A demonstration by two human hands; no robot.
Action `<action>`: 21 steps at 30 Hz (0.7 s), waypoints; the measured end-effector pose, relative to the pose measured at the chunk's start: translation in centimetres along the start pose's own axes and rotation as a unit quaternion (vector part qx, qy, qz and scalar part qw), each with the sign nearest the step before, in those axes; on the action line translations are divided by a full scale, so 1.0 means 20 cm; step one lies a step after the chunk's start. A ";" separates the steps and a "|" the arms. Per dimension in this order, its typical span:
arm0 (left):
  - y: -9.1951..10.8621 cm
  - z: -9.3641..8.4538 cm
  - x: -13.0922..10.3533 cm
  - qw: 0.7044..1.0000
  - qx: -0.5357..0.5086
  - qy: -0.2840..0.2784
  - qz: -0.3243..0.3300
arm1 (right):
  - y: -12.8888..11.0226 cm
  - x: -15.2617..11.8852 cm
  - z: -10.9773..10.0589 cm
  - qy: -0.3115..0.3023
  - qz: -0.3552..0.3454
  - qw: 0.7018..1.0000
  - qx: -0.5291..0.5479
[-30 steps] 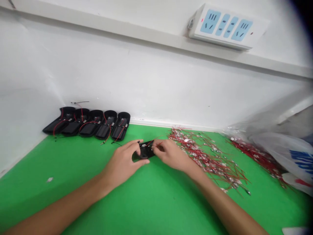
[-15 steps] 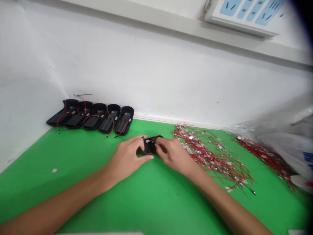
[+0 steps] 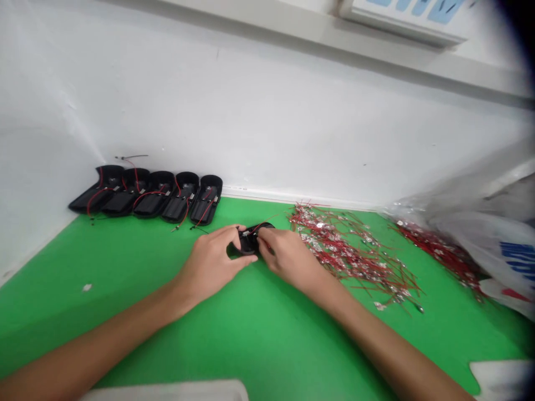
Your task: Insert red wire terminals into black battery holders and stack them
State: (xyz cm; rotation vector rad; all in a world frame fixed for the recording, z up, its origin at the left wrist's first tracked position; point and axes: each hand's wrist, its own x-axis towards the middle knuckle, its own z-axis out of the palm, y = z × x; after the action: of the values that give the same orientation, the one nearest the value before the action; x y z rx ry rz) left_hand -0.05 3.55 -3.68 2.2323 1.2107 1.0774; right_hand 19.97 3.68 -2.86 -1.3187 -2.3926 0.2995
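A black plastic housing [image 3: 248,243], open side up with a red wire on it, is between my hands over the green table. My left hand [image 3: 212,260] grips its left end, thumb along the near side and fingers on the far side. My right hand [image 3: 288,257] is closed, its fingertips pinched together at the housing's right inner part. What those fingertips hold is hidden. Beyond my left hand, several similar black housings [image 3: 206,200] stand in a row by the wall, with red wires trailing from them.
Right of my hands spreads a pile of red wires with small metal pieces [image 3: 346,253]. Farther right, more red wires [image 3: 438,253] lie by a clear plastic bag [image 3: 489,239]. A small white scrap [image 3: 87,287] lies at left. A white tray edge [image 3: 175,391] shows at the bottom.
The view has shifted slightly, bringing more of the white edges at the bottom into sight. Both hands keep nearly the same hold at the housing, the right fingertips still pinched there.
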 end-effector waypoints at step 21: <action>0.02 -0.01 0.00 1.000 0.005 -0.006 -0.018 | -0.06 0.00 -0.02 -0.020 0.044 0.999 -0.024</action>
State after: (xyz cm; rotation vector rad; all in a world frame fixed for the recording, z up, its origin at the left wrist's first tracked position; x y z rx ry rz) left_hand -0.02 3.42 -3.31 2.2132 1.2477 1.0446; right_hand 19.25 3.12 -1.97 -1.4557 -2.3921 0.2970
